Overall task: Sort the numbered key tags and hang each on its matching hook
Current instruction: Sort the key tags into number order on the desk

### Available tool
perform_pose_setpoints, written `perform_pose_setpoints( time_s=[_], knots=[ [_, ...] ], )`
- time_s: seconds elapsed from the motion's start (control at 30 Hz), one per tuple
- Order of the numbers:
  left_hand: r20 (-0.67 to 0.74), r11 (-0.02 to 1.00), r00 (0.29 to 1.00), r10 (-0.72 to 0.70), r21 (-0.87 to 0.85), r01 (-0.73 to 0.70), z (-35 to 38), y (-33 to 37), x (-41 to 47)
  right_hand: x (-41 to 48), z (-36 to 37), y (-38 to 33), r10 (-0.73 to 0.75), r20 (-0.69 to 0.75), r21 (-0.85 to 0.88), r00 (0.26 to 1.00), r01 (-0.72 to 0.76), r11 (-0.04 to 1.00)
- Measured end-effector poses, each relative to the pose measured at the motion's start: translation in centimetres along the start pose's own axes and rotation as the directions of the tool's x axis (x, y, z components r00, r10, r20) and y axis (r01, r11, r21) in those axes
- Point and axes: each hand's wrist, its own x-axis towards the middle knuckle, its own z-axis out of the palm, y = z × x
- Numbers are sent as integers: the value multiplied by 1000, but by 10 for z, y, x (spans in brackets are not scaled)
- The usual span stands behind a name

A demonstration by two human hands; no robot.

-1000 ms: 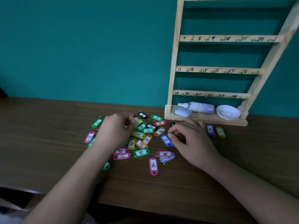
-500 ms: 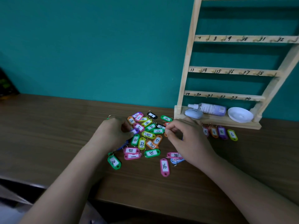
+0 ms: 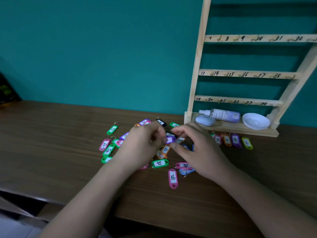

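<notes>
Nearest you, the pink tag 16 [image 3: 172, 177] lies alone on the bench [image 3: 51, 152], with the green tag 18 [image 3: 159, 163] just beyond it. Over the scattered key tags [image 3: 109, 150], your left hand [image 3: 142, 148] pinches a purple tag [image 3: 170, 140] at its fingertips. Your right hand [image 3: 197, 148] curves in close beside that tag; I cannot tell whether it grips anything. Further right, a row of tags [image 3: 235, 140] marked 3 to 6 lies before the wooden rack [image 3: 193, 93]. Its base shelf holds a spray bottle [image 3: 223, 115], a blue case [image 3: 205, 120] and a white dish [image 3: 255, 121].
</notes>
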Motion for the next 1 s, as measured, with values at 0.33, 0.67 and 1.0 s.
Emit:
perform_pose_setpoints(
  time_s=[0.33,0.67,1.0],
  knots=[
    [1,989,999,54,-135,-54,15,16,2,-1,-3,7,60,20,63,998,-61,996],
    [-143,995,985,-96,-27,94,-4,-23,21,1,-7,16,152,-19,52,988,-151,987],
    [-168,907,944,-285,272,323,-25,-69,26,3,-9,13,177,-35,59,984,-175,983]
  ],
)
